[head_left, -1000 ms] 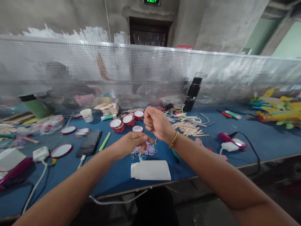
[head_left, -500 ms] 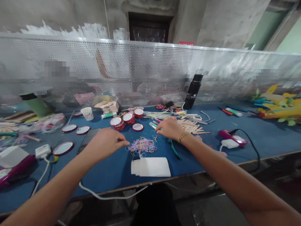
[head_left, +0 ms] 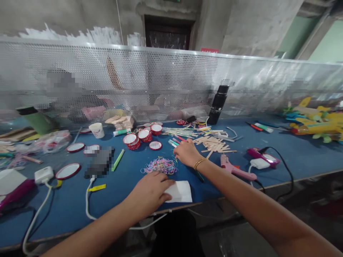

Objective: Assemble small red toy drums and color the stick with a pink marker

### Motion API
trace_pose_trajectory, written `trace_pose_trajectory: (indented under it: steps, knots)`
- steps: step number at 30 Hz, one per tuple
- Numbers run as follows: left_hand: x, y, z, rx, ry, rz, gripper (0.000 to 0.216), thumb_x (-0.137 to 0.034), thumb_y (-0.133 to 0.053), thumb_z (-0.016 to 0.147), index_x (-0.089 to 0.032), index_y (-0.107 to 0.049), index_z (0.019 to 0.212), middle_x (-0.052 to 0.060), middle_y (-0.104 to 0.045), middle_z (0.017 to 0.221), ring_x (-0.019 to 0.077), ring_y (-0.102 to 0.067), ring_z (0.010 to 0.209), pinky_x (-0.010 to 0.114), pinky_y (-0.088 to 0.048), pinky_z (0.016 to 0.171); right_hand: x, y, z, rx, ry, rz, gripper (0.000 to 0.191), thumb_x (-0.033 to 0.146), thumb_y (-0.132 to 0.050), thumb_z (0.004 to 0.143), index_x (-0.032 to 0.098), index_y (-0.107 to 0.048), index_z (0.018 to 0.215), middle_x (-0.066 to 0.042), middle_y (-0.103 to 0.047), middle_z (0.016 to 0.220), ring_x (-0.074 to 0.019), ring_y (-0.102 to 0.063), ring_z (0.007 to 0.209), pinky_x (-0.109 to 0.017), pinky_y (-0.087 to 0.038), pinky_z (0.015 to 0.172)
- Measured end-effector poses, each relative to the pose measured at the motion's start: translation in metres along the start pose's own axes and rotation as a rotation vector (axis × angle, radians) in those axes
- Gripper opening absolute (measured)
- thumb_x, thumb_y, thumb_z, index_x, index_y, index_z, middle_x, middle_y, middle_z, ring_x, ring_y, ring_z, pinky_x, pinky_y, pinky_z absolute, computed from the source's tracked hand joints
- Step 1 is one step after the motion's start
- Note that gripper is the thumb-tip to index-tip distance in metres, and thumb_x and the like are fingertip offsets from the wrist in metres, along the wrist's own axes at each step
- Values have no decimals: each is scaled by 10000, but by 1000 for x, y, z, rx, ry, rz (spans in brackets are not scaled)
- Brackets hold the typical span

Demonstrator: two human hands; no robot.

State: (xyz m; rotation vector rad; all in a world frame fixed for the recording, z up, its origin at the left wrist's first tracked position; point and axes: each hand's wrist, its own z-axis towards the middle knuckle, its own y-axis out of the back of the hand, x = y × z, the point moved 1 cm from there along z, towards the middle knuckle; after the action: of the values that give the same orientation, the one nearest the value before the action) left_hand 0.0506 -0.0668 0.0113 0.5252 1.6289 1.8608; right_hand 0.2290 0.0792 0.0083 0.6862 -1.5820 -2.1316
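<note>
My left hand (head_left: 150, 192) reaches low over the front of the table, with fingers stretched and thumb apart. It lies on the left part of the white paper (head_left: 182, 191). Just beyond it is a tangled heap of small coloured elastic bands (head_left: 160, 165). My right hand (head_left: 187, 153), with a gold bracelet at the wrist, is to the right of the heap and beside some coloured markers (head_left: 173, 143). Its fingers are bent and close together, and whatever is between the tips is too small to make out. Dark-handled pliers (head_left: 200, 176) are partly hidden under the right wrist.
Red-rimmed tins (head_left: 132, 141) stand behind the heap, with wooden sticks (head_left: 214, 144) to the right. A pink glue gun (head_left: 235, 169) lies by my right forearm. A phone (head_left: 99, 162) with a cable lies left. A black bottle (head_left: 218, 104) stands by the perforated screen (head_left: 171, 71).
My left hand has moved from the left edge of the band heap down and right onto the paper, uncovering the phone. My right hand has shifted slightly and stays near the markers.
</note>
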Motion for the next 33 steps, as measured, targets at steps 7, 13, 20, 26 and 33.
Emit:
trace_pose_trajectory:
  steps: [7,13,20,26,33]
  knots:
    - [4,8,-11,65,56,14,361,-277,-661,854,-233,-622,1210,67,-667,1050,266,-611,997,411,-489,873,3,16,0,-55,-12,60,175,316,-593,882,265,-750,939,-60,-761,988,-239,-578,1008,-435,-227,930]
    - [0,14,-15,102,94,12,353,-258,-682,835,-225,-633,1183,70,-671,1052,275,-615,1007,430,-496,876,7,22,2,-122,-9,115,207,338,-563,905,266,-756,922,-46,-764,985,-226,-593,1012,-423,-215,936]
    - [-3,21,-14,-31,65,-26,476,-426,-688,821,-242,-603,1252,90,-645,1196,295,-575,1122,462,-467,934,6,20,6,-187,1,205,188,280,-571,904,237,-749,949,-60,-746,1034,-221,-601,1025,-390,-254,921]
    - [-9,35,15,-129,-1,-44,325,-405,-484,961,-229,-714,815,24,-717,776,204,-665,852,445,-429,987,8,24,12,-210,-29,307,285,323,-507,960,203,-744,859,-51,-768,865,-178,-638,829,-343,-313,938]
    - [29,43,18,-174,137,17,614,-129,-432,904,-314,-360,1485,105,-489,1466,245,-653,1051,377,-527,830,-23,41,4,-303,-96,286,314,218,-578,889,304,-667,1177,-36,-694,1229,-239,-583,1145,-445,-234,1028]
